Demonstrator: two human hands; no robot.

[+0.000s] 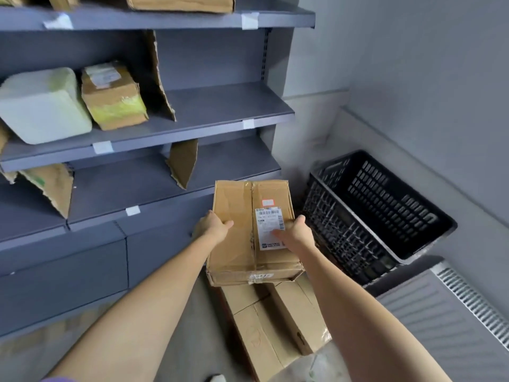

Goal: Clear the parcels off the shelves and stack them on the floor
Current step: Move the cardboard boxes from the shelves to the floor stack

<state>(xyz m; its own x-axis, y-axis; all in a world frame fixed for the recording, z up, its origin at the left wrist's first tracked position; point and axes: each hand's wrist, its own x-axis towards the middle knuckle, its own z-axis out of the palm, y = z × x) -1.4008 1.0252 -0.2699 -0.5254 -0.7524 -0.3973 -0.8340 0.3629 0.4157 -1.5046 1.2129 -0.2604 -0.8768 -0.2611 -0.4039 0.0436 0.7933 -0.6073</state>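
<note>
Holding a brown box from both sides — left hand gripping its left edge with the thumb on top, right hand gripping the right edge, thumb lying on the white label. Sitting just above two flat boxes on the floor, beside the grey shelves and a black crate — more parcels waiting on the middle shelf.
</note>
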